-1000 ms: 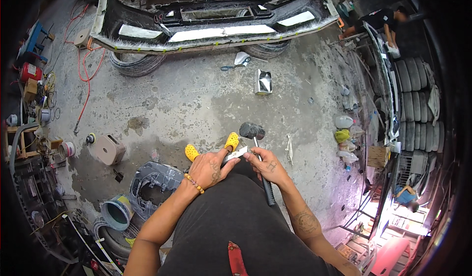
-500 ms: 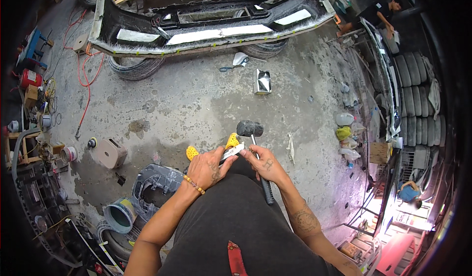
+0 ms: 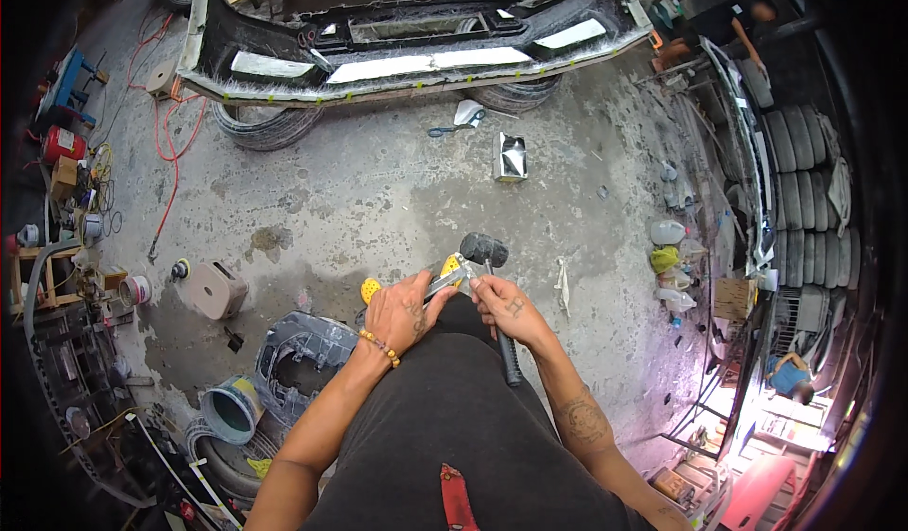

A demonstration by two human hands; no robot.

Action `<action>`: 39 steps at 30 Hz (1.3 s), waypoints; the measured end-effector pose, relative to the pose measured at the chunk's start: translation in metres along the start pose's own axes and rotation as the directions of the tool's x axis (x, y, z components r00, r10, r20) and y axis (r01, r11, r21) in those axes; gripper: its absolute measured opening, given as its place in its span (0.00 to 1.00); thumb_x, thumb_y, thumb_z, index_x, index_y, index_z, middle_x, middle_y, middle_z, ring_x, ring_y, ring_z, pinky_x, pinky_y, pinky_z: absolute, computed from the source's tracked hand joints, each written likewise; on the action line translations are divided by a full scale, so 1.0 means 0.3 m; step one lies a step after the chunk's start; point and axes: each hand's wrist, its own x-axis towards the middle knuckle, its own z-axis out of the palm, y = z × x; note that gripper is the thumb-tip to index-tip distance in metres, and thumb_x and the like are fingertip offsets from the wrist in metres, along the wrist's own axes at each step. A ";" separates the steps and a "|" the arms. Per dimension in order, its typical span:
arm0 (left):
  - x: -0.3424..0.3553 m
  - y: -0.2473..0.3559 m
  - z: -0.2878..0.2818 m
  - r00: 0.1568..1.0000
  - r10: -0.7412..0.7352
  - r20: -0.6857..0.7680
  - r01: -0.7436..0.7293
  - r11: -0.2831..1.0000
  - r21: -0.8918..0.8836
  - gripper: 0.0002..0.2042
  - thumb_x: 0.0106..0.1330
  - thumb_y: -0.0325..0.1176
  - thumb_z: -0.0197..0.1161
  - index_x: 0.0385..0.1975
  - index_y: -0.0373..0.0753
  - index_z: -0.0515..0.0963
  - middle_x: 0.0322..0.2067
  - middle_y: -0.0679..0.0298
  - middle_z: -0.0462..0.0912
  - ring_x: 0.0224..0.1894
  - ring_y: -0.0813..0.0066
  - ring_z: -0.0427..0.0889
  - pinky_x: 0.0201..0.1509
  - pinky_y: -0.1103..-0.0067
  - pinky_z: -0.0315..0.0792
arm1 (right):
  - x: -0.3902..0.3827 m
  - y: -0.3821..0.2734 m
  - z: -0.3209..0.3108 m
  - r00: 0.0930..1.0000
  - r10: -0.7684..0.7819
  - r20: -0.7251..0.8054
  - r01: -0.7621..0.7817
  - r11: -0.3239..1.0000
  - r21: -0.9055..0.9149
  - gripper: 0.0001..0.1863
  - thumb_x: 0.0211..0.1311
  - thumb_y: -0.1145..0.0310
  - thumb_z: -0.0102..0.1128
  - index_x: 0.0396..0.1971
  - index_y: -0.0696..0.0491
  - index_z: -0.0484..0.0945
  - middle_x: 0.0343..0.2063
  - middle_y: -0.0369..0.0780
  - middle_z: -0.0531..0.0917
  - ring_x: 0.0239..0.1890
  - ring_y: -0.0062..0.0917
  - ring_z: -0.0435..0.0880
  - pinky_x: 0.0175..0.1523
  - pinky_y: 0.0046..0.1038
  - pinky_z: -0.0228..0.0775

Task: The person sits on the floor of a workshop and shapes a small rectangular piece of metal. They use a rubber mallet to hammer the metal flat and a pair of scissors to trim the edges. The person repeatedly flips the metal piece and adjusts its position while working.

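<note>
Though aslant, mallet (image 3: 484, 249) in right hand (image 3: 511, 311)

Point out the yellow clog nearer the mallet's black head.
The right clog, just left of the mallet head in the picture; the left clog shows farther left, by the left hand.

No lettering legible (all too small).

Surface: grey concrete floor (image 3: 359, 181), scuffed, with darker patches (damp or stained, cannot tell which) | far: two tyres (image 3: 270, 136), scissors (image 3: 441, 132) beside a white sheet (image 3: 466, 111), shiny-lined open box (image 3: 511, 158) | left: red hose (image 3: 176, 189), beige stool (image 3: 219, 290), dark plastic part (image 3: 276, 349) | right: narrow white scrap (image 3: 564, 285), translucent jug (image 3: 668, 233)
</note>
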 end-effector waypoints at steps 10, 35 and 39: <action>0.089 -0.293 -0.039 0.940 -0.268 -0.211 0.279 0.960 0.024 0.21 0.70 0.51 0.62 0.32 0.36 0.78 0.22 0.47 0.81 0.25 0.44 0.82 0.27 0.60 0.73 | 0.027 0.031 -0.052 0.976 0.209 0.066 -0.212 0.976 0.049 0.20 0.78 0.53 0.49 0.28 0.51 0.72 0.19 0.28 0.69 0.20 0.13 0.68 0.26 0.20 0.64; 0.031 -0.035 0.044 0.991 0.061 0.119 -0.054 0.997 -0.063 0.21 0.72 0.52 0.59 0.35 0.36 0.78 0.23 0.48 0.83 0.26 0.46 0.84 0.28 0.60 0.75 | -0.059 -0.029 -0.015 0.999 0.046 0.015 -0.048 0.995 0.092 0.17 0.79 0.57 0.48 0.30 0.52 0.71 0.18 0.27 0.66 0.20 0.11 0.64 0.26 0.19 0.60; 0.038 -0.026 0.037 0.999 0.031 -0.037 -0.031 0.999 -0.006 0.20 0.70 0.52 0.62 0.33 0.38 0.77 0.24 0.52 0.84 0.25 0.47 0.84 0.27 0.61 0.75 | -0.014 -0.040 -0.008 0.997 0.059 0.050 -0.068 0.980 0.185 0.16 0.79 0.57 0.48 0.30 0.50 0.71 0.18 0.26 0.65 0.18 0.10 0.65 0.21 0.18 0.62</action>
